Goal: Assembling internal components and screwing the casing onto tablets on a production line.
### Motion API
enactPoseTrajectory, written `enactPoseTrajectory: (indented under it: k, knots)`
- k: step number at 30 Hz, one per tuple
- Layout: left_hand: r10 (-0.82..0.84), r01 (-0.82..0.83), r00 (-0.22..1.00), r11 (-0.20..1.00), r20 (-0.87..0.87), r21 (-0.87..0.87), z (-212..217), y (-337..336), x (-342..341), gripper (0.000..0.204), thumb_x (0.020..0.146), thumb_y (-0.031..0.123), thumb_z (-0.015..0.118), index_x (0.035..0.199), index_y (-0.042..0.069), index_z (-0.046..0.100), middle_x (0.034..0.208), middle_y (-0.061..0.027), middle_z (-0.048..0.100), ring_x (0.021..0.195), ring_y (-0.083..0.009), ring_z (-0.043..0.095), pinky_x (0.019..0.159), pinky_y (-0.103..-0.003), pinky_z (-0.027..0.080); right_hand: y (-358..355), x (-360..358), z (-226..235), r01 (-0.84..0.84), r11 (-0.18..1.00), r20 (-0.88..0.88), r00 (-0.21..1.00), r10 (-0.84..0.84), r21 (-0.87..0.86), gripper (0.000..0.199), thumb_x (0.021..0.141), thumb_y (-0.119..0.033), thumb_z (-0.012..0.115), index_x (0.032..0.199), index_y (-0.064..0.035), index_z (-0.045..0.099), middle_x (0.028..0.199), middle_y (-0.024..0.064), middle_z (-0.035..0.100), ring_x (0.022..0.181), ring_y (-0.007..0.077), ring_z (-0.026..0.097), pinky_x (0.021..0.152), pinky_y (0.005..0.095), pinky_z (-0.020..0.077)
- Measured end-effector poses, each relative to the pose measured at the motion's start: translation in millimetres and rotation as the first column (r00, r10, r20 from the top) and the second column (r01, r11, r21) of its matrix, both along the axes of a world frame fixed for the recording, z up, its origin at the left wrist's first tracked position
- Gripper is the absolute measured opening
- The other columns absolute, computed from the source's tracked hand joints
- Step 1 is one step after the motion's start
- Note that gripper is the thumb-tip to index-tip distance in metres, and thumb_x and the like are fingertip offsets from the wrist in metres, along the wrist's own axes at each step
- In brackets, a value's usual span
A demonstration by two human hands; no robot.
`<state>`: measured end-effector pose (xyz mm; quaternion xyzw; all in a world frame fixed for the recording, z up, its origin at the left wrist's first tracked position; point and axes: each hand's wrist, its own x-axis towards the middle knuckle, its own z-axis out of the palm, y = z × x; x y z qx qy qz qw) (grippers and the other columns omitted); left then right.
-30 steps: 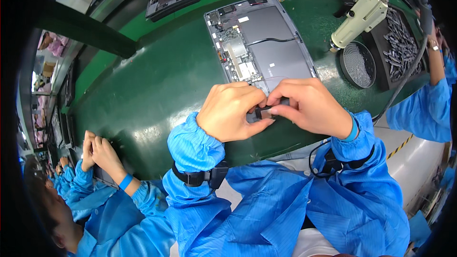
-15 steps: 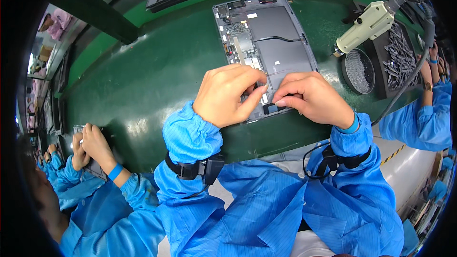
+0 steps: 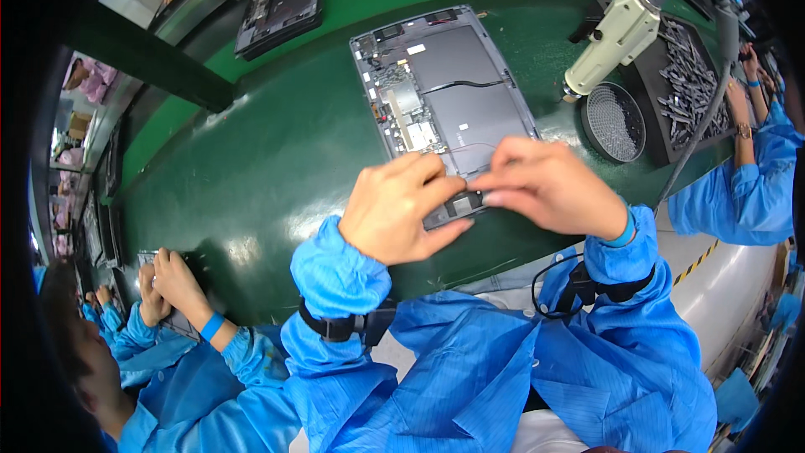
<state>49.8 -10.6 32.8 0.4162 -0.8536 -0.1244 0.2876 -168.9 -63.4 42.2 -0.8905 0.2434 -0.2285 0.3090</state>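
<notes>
Right hand [image 3: 558,189] slid over since half a second ago, when there was a clear gap between the two hands; its fingertips ended up right by the left forefinger, just over the near end of the open gray device [image 3: 482,113]. Touching or just beside? Couldn't tell, it was a bit blurry.

That device lay flat on the green bench [image 3: 268,143], straight ahead of the person, and everything else sort of sat around it. Left hand [image 3: 398,210] was at its near left corner, thumb and forefinger spread, with a small black part with a pale patch [image 3: 464,204] showing in the gap. Right hand had thumb and forefinger drawn in close, but no clue whether anything was pinched in there. A thin wire [image 3: 482,147] ran across the device by those fingers.

Inside the device, the circuit board [image 3: 407,109] took up the left side and a black cable [image 3: 461,85] crossed the middle. Off to its right: a cream power screwdriver [image 3: 612,42], a round dish [image 3: 610,155] of tiny bits, then a black tray [image 3: 650,92] of dark pieces. Well left of it, a co-worker's hands [image 3: 173,281] were busy too.
</notes>
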Motion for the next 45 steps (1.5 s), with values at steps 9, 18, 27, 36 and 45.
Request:
enactPoseTrajectory:
  k: [9,18,27,36,45]
  knots:
    - [0.092,-0.037,0.955,0.98,0.282,-0.195,-5.0,7.2,-21.4,0.039,0.055,0.008,0.076,0.093,0.007,0.065,0.086,-0.0046,0.055,0.073,-0.0213,0.055,0.055,-0.032,0.047,-85.1,-34.6,7.8,0.459,0.818,0.592,0.569,-0.571,0.347,0.056,0.069,-0.023,0.082,0.112,-0.0004,0.054,0.095,0.007,0.06,0.082,0.0135,0.057,0.071,0.0282,0.0482]
    - [0.03,0.008,0.978,0.984,0.208,-0.177,-14.1,-8.4,-32.3,0.027,0.058,0.003,0.076,0.083,0.003,0.067,0.077,-0.0052,0.056,0.066,-0.0214,0.054,0.052,-0.032,0.045,-74.5,-60.8,13.5,0.111,0.828,0.735,0.407,-0.542,0.549,0.037,0.087,-0.033,0.063,0.096,0.0019,0.055,0.07,0.0094,0.059,0.058,0.0149,0.062,0.068,0.0349,0.055]
    - [-0.001,0.031,0.986,0.983,0.166,-0.18,-17.4,-11.7,-34.8,0.028,0.058,0.003,0.077,0.084,0.001,0.068,0.074,-0.0074,0.056,0.061,-0.0216,0.052,0.051,-0.031,0.043,-59.1,-67.9,12.8,0.295,0.735,0.707,0.216,-0.673,0.61,0.028,0.077,-0.026,0.073,0.072,-0.0023,0.061,0.054,0.0003,0.052,0.043,0.0077,0.049,0.044,0.0232,0.0435]
    - [0.026,-0.005,0.987,0.991,0.156,-0.134,-16.9,-12.4,-35.2,0.029,0.057,0.004,0.078,0.084,0.002,0.069,0.077,-0.0063,0.057,0.062,-0.0198,0.05,0.051,-0.029,0.042,-62.7,-83.8,-3.4,0.384,0.692,0.69,0.17,-0.704,0.611,0.027,0.076,-0.025,0.073,0.073,-0.0021,0.061,0.06,0.001,0.055,0.045,0.0084,0.05,0.042,0.0228,0.0424]
    - [0.03,-0.017,0.984,0.997,0.175,-0.077,-15.8,-12.0,-31.8,0.032,0.057,0.005,0.078,0.087,0.002,0.069,0.079,-0.0068,0.056,0.064,-0.0206,0.049,0.053,-0.03,0.041,-62.2,-91.1,-4.0,0.442,0.682,0.66,0.232,-0.714,0.582,0.03,0.081,-0.022,0.063,0.092,0.0056,0.054,0.067,0.013,0.056,0.045,0.0128,0.051,0.05,0.0297,0.0506]
